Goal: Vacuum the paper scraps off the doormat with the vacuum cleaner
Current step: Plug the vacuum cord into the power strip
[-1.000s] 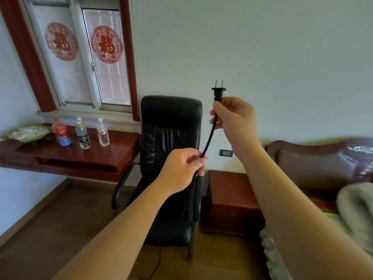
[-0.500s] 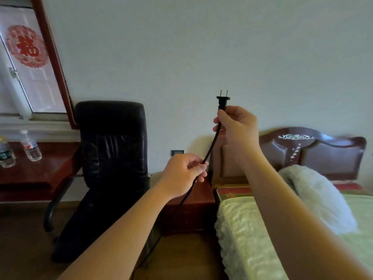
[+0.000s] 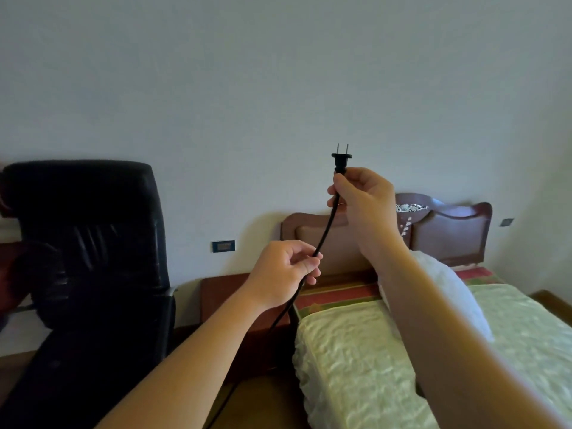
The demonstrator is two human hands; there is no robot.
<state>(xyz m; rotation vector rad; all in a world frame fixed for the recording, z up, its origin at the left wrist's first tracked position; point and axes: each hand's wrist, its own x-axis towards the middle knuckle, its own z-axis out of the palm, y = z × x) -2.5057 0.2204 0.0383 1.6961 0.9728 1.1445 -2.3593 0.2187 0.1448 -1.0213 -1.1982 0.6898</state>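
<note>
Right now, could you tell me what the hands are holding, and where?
The right hand grips the black power cord just below its plug; the left hand pinches it lower down.

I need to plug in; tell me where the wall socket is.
In the head view, the wall socket sits low on the wall, between the black chair and the headboard.

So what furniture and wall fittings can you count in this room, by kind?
Chairs: 1, black office chair
Beds: 1, bed
Nightstands: 1, nightstand
Wall plates: 2, dark wall plate and small wall plate
Total: 5
</note>
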